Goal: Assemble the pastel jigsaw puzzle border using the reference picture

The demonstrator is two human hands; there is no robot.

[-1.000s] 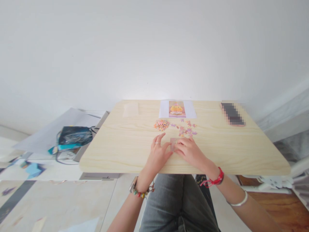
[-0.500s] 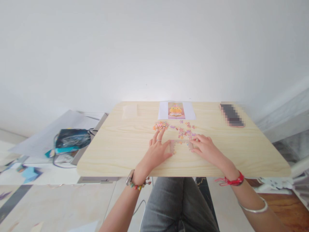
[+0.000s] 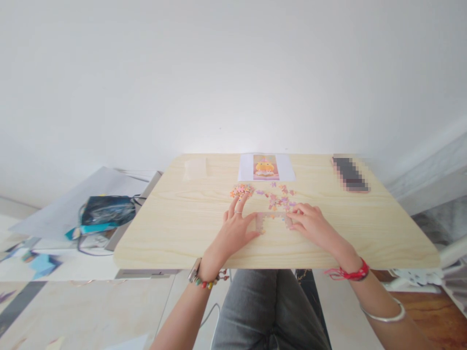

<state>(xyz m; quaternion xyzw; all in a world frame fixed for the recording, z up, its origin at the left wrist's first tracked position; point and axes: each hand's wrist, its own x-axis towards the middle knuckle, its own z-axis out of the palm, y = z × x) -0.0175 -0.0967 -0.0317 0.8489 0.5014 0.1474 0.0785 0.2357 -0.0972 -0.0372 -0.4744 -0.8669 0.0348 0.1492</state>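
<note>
In the middle of the table lies a partly joined jigsaw border [image 3: 272, 214], with a top row and two short sides. My left hand [image 3: 233, 231] rests flat, fingers spread, its thumb at the border's left side and its fingertips by a heap of loose jigsaw pieces [image 3: 241, 190]. My right hand [image 3: 312, 223] is curled at the border's right side, fingertips and thumb on its edge; any single piece under them is hidden. Scattered jigsaw pieces [image 3: 279, 200] lie just beyond the border. Behind them is a sheet with a printed picture [image 3: 266, 167] of a yellow figure.
A phone [image 3: 350, 174], pixelated, lies at the table's back right. A pale, see-through packet [image 3: 196, 168] is at the back left. Left of the table [image 3: 168, 233], a dark pouch [image 3: 107, 210] and papers rest on a lower surface. The wall rises behind.
The view has shifted very slightly. Both hands keep nearly the same place at the jigsaw border, and the loose pieces look unmoved.
</note>
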